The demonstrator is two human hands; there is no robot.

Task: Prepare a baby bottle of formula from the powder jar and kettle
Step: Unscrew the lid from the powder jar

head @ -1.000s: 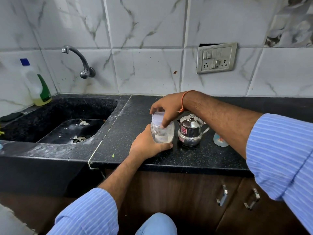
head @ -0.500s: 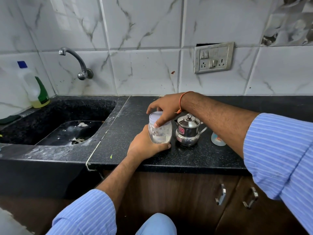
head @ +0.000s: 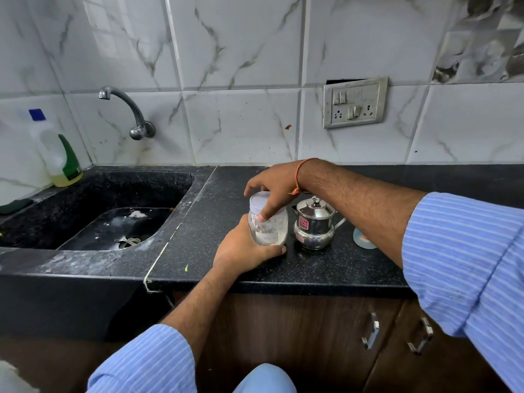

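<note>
At the far left a soap bottle (head: 58,154) with a blue cap stands in the corner by the wall. Next to it is the black sink (head: 93,211), and a metal tap (head: 127,112) sticks out of the wall over it. To the right of the sink is the black worktop (head: 326,268).

The left hand (head: 243,248) is wrapped around the bottom of the powder jar (head: 268,219), with the thumb curled along its near side. The jar is clear with a pale lid (head: 259,200) and stands on the worktop, a bit right of the sink. The right hand (head: 273,184) comes down from above and grips the lid, with the thumb pressed on the jar's near side.

Just right of the jar is the shiny kettle (head: 313,224), with its lid on. It is very close to the jar. Farther right, a small pale blue thing (head: 363,239) peeks out from behind the right arm. On the wall above is 1 switch plate (head: 355,102).
</note>
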